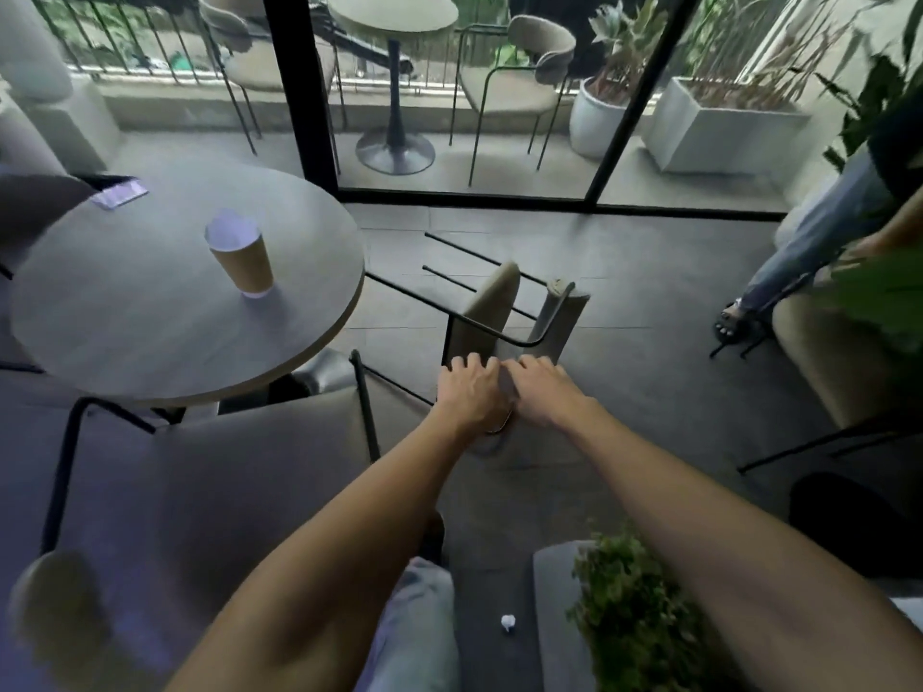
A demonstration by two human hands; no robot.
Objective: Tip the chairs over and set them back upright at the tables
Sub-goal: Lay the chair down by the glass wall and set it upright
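Observation:
A beige padded chair [487, 312] with a thin black metal frame lies tipped on its side on the grey floor, right of the round table [150, 317]. Its black legs point away toward the glass wall. My left hand [469, 389] and my right hand [542, 387] sit side by side, both closed on the near edge of this tipped chair's backrest. A second beige chair [210, 491] stands upright at the near side of the table, left of my left forearm.
A paper cup [242, 259] and a phone [120, 193] sit on the table. A seated person's leg and sandal [739, 317] are at the right, beside another seat [824, 362]. Potted greenery [629, 616] is near my right arm. A glass wall [499, 197] runs behind.

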